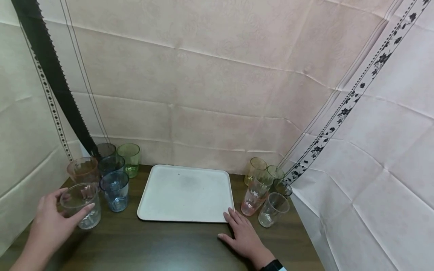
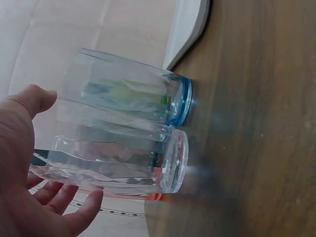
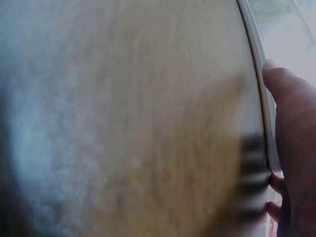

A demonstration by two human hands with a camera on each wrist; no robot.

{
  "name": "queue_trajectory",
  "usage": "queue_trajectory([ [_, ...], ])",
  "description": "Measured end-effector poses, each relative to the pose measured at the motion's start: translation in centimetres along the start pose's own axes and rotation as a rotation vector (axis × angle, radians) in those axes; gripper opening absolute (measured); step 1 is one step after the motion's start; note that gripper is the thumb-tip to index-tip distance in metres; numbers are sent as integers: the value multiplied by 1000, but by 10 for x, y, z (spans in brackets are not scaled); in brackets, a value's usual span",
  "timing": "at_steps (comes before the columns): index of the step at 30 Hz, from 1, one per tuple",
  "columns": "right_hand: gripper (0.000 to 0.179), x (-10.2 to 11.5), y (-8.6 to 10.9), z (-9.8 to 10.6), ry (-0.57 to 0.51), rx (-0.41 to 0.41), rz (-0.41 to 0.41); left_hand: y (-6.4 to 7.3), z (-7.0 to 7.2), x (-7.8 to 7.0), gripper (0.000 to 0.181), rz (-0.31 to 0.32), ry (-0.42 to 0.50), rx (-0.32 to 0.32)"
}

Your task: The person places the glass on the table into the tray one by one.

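Note:
On the left, my left hand [image 1: 54, 218] grips a clear drinking glass [image 1: 90, 216] near its rim, thumb on one side and fingers on the other. In the left wrist view that clear glass [image 2: 123, 168] is beside a blue glass [image 2: 133, 84]; whether its base touches the table cannot be told. My right hand [image 1: 245, 239] has its fingers extended at the near right corner of a white tray [image 1: 184, 195]. Close to its fingertips are a pink glass [image 1: 252, 199] and another clear glass [image 1: 272, 212], both apart from the hand.
Behind the held glass stand an orange glass [image 1: 83, 171], a dark blue one [image 1: 112, 165] and a green one [image 1: 130, 162]. Yellow [image 1: 254, 171] and dark [image 1: 283, 188] glasses cluster right of the tray. Patterned cloth [image 1: 203, 94] hangs around the brown wooden table [image 1: 162, 244].

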State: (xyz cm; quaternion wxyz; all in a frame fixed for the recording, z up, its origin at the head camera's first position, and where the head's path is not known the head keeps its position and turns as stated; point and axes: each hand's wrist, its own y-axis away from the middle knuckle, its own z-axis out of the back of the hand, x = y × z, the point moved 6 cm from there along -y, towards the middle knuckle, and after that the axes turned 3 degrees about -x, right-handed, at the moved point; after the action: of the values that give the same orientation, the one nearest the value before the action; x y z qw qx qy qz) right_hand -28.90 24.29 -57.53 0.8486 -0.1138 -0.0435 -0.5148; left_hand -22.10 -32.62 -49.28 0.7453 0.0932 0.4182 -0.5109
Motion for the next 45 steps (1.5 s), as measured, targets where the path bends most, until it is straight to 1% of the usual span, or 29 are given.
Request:
queue_trajectory([
  [3, 85, -2, 0, 0, 5, -2, -3, 7, 4, -6, 112, 5, -6, 19],
  [5, 86, -2, 1, 0, 7, -1, -2, 11, 5, -9, 111, -7, -7, 30],
  [10, 88, -3, 1, 0, 5, -1, -6, 21, 6, -20, 108, -73, 12, 40],
  [12, 88, -3, 1, 0, 3, 0, -9, 23, 5, -24, 107, -87, 22, 47],
  [21, 85, -2, 0, -1, -4, -1, -7, 35, -2, -43, 103, -186, 56, 71],
  [24, 85, -2, 0, -2, 4, -2, -3, 40, -7, -51, 103, -205, 50, 96],
  [26, 86, -2, -1, -2, 5, -1, -3, 42, -10, -56, 104, -205, 49, 119],
  [33, 86, -2, -1, -1, -3, 10, -12, 55, -31, -75, 100, -258, 122, 174],
  [38, 86, 1, 0, 0, -7, -8, -1, 60, -44, -87, 102, -252, 130, 227],
  [41, 87, 1, -1, 0, -6, -6, 0, 59, -47, -95, 101, -265, 136, 228],
  [45, 87, 0, -1, -1, -4, -1, -2, 53, -52, -105, 99, -293, 134, 208],
])
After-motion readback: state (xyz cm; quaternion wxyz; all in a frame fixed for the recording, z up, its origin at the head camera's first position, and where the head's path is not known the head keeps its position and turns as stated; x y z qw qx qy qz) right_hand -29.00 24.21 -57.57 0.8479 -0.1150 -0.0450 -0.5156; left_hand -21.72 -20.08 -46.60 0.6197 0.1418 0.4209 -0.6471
